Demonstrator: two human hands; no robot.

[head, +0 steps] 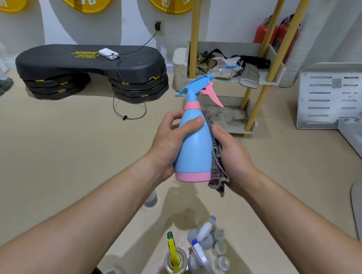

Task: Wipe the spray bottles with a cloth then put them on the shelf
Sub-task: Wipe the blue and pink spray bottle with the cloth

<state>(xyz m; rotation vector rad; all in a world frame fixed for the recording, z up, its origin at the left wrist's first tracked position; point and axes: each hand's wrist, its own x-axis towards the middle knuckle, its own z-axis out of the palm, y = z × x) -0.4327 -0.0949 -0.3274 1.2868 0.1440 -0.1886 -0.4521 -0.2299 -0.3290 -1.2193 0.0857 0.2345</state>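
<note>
While hands [166, 144] grip bottle [194, 148] and cloth [218, 173], beige floor [64, 147] bears spare bottles [200, 252].

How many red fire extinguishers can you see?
2. The first extinguisher shows behind the shelf, left of a yellow post; the second extinguisher just right of it. Others may be hidden.

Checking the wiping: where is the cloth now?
Head view, centre: the right hand holds the grey cloth against the right side of the blue spray bottle.
</note>
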